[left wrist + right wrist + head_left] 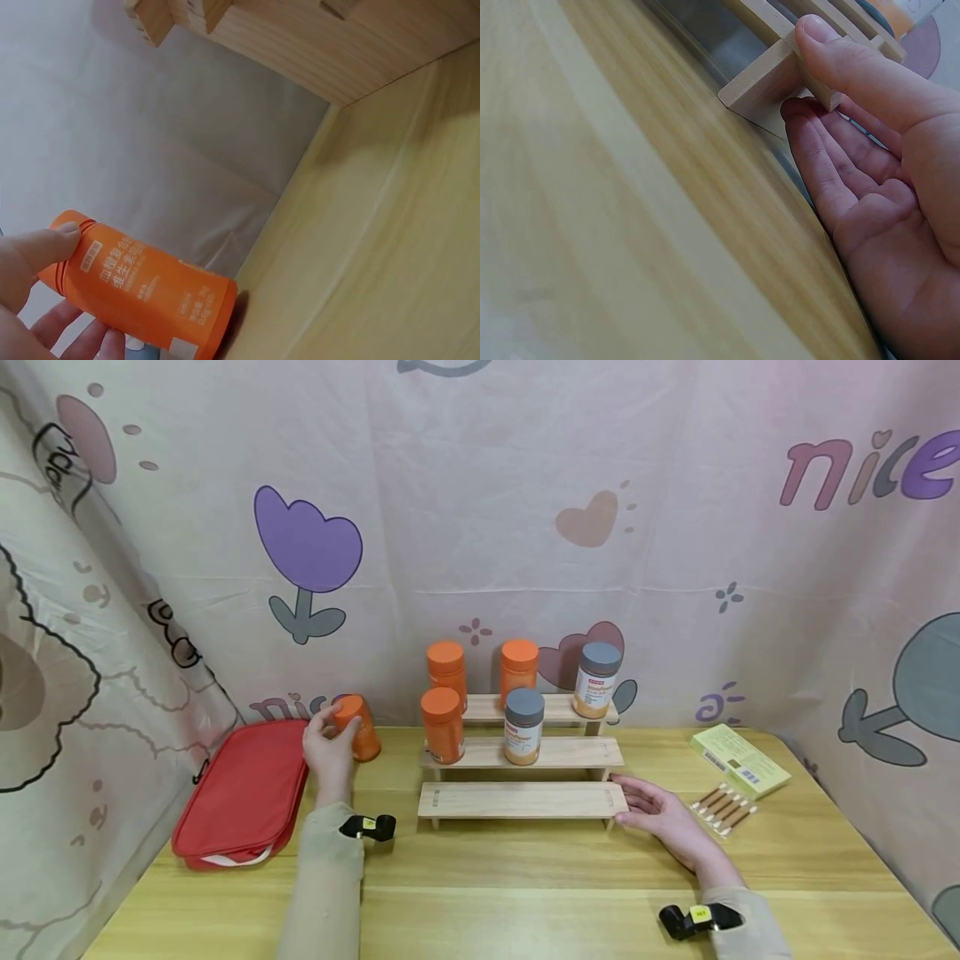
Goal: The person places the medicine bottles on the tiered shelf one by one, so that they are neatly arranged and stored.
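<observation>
My left hand (330,756) grips an orange bottle (366,739) around its cap, left of the wooden tiered stand. The bottle leans, its base close over the table; white print shows on its side in the left wrist view. At the right end of the stand's lowest step (517,800), my right hand (656,814) pinches the edge, thumb on the upper side and fingers beneath. On the middle step (480,752) stand an orange bottle (442,727) and a grey-capped jar (523,727). Two orange bottles and another grey-capped jar (597,681) stand on the top step.
A red zip case (243,789) with a white handle lies beside my left forearm. To the right are a pale green box (740,760) and a clear pack of small brown sticks (724,808). A printed curtain (465,527) hangs behind the table (480,893).
</observation>
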`<state>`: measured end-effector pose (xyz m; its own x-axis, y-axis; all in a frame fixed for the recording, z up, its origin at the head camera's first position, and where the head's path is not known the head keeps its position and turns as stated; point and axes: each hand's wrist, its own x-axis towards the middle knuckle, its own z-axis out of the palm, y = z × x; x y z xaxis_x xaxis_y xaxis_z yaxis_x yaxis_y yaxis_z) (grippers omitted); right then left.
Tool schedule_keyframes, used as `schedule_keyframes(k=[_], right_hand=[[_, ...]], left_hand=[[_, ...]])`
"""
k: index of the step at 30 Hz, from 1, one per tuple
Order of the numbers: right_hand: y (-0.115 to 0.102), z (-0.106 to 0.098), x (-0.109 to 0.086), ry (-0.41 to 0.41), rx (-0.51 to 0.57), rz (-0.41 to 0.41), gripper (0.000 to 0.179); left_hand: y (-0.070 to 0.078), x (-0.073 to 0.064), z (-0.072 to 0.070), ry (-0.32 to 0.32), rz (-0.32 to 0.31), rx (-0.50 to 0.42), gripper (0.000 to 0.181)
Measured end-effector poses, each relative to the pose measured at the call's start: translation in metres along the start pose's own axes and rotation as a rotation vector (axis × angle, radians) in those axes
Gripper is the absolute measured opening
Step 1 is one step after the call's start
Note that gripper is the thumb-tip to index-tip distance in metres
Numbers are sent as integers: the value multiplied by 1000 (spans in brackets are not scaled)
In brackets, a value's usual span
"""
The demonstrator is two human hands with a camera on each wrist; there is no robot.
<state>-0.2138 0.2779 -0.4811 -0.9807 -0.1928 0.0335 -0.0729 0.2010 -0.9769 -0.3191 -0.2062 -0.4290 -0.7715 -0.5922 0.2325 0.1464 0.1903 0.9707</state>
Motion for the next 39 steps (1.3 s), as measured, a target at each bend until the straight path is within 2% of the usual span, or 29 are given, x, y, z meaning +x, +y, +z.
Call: schedule_keyframes(k=[4, 10, 15, 22, 26, 31, 34, 36, 39], right_hand=[[1, -1, 0, -8, 4, -8, 68], [1, -1, 0, -8, 14, -15, 67], [-1, -1, -1, -5, 4, -16, 67], [-2, 0, -1, -5, -1, -12, 67], [-1, 0, -2, -4, 2, -13, 66], [0, 0, -1, 1, 0, -20, 66], [0, 1, 0, -7, -1, -30, 66], [0, 1, 0, -9, -1, -35, 65], [0, 1, 0, -14, 2, -42, 64]], left_hand=[[7, 0, -2, 36, 24, -2, 37], [32, -1, -9, 92, 204, 77, 36], [53, -4, -16, 82, 277, 144, 37], [87, -16, -27, 45, 332, 87, 39], [109, -28, -33, -19, 383, 30, 37], [131, -44, -41, -166, 408, -30, 39], [143, -53, -47, -228, 441, -80, 39], [149, -58, -50, -263, 463, -132, 40], [155, -65, -52, -373, 451, -261, 40]])
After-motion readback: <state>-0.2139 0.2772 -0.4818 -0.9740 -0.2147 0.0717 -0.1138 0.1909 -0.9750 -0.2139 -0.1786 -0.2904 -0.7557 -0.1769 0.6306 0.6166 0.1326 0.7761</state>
